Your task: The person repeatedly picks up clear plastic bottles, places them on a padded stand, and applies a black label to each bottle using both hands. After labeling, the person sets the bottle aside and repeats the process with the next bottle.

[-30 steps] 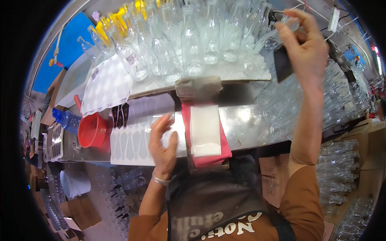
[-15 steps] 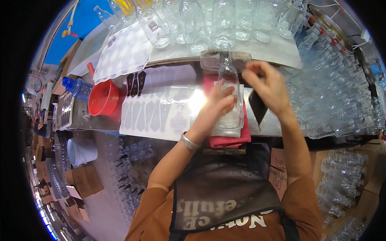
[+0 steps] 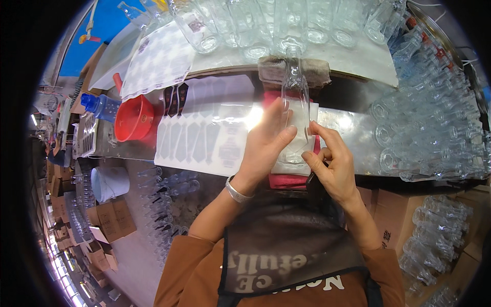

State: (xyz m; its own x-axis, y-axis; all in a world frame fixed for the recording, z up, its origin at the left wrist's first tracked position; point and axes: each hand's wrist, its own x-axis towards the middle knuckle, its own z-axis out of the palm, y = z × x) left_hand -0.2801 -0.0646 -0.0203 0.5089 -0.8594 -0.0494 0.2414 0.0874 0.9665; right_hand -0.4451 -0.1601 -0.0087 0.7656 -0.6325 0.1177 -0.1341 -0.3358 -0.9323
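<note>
Clear bottle (image 3: 298, 110) lies mid-bench, neck to the far side, base near, over a white pad (image 3: 313, 113) on pink cloth (image 3: 287, 181). Neck rests on a grey roll (image 3: 318, 72) (looks worn and stained).

Left hand (image 3: 265, 147), silver bangle (image 3: 238, 190) on the wrist, grasps the bottle from the left: fingers along its left side, thumb over the glass. Right hand (image 3: 335, 171) is at the bottle's right side near the base, fingers bent, thumb and index close together; can't tell whether they pinch anything. Dark piece (image 3: 317, 188) just below the right hand (too hidden to say if it's held).

Left of the bottle: label sheet (image 3: 202, 140), mostly pale shapes, with a few dark labels (image 3: 176, 100) at its far left. Further left, red cup (image 3: 134, 120) and blue bottle (image 3: 104, 106) beside it. Far side: upright bottles (image 3: 292, 26) on a raised board (image 3: 353, 67), patterned sheet (image 3: 159, 56) at its left end. Right: many stacked bottles (image 3: 427, 115). Near left, below bench level, a pale bucket (image 3: 111, 185) and an open carton (image 3: 115, 220).
</note>
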